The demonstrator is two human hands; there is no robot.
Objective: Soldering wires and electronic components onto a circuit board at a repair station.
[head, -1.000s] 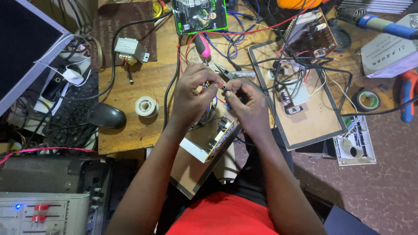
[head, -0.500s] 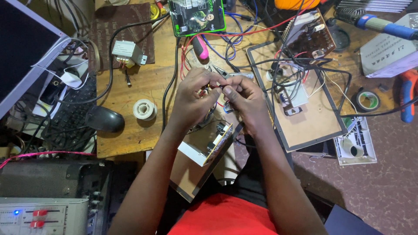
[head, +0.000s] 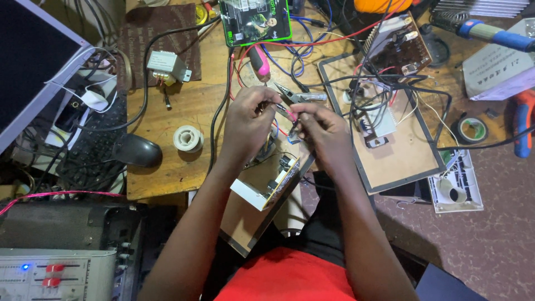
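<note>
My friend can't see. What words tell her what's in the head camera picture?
Two hands, the left hand and right hand, pinch thin wires together above a circuit board at a cluttered wooden workbench. Pliers, a computer mouse and a roll of tape lie around them.

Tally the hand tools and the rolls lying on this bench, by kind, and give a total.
Pliers: 1, by the hands
Pink-handled screwdriver: 1
Blue-handled soldering iron: 1
White solder spool: 1
Tape roll: 1
Total: 5
</note>
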